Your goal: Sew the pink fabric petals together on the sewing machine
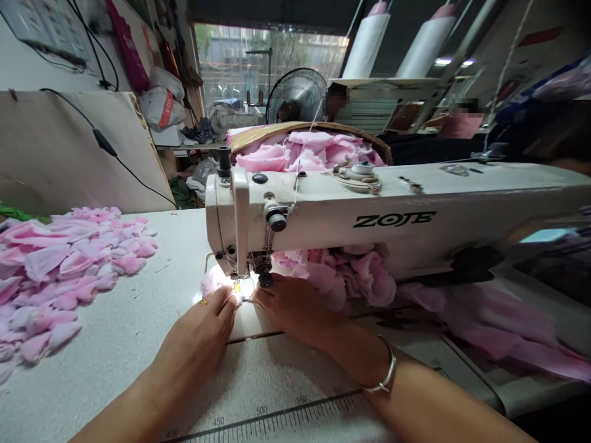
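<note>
Fabric (212, 281), thin, pink, best lies flat, left hand (199, 326) at seven o'clock from white metal sewing-machine head (221, 227), right hand (298, 307) at four, both apart, grip unclear.

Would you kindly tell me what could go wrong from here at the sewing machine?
A hand could be hurt: the left hand and the right hand both reach close to the brightly lit area under the head of the sewing machine. The pink fabric heap bunched under the machine's arm, right beside the right hand, might also snag or get in the way.
</note>
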The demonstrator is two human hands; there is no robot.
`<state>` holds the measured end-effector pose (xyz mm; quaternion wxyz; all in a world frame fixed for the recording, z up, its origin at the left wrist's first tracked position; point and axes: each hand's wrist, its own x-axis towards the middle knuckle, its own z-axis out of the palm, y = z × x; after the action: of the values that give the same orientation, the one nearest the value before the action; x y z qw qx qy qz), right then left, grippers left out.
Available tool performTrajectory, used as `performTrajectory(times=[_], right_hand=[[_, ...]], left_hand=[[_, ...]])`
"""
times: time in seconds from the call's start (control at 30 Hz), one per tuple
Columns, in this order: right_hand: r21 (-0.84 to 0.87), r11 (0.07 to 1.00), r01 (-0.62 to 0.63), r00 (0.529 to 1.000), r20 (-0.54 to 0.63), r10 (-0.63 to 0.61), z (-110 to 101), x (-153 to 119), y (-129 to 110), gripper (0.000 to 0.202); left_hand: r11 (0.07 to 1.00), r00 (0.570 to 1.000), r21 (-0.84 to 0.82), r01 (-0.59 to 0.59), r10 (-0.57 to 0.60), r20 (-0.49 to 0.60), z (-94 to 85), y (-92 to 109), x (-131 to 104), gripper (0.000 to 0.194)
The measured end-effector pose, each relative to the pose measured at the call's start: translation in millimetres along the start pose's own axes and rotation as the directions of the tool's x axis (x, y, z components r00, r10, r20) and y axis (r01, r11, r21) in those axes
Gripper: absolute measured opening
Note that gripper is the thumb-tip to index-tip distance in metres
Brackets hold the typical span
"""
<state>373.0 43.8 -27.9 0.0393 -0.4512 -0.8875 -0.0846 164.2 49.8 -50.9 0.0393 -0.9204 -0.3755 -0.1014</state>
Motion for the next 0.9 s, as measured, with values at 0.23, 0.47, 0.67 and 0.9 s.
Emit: performTrajectory(times=[0.23,0.47,0.67,0.9], right_hand=[[-0.021,1.000,0.022,0.999,-0.028,-0.023,2,-1,0,0.012],[-0.067,0.997,-0.026,0.999,-0.033,0.024,5,2,1,0.019],[-0.097,0.989,-0.111,0.994,-0.022,0.109,6,8,-1,0.016],[-0.096,0.979,-0.180,0.983,-0.004,0.181,3,11,-4,0.016]], left_hand=[[0.988,1.000,0.155,0.011,-0.007,-0.025,-9.8,4,3,0.030],[0.991,0.999,0.130,0.028,-0.031,0.023,-7.8,6,8,0.027],[0.996,0.997,0.024,0.080,-0.081,0.003,-3.3,6,13,0.030],[0.993,0.995,-0.063,0.103,-0.102,0.022,-0.5,2,16,0.034]])
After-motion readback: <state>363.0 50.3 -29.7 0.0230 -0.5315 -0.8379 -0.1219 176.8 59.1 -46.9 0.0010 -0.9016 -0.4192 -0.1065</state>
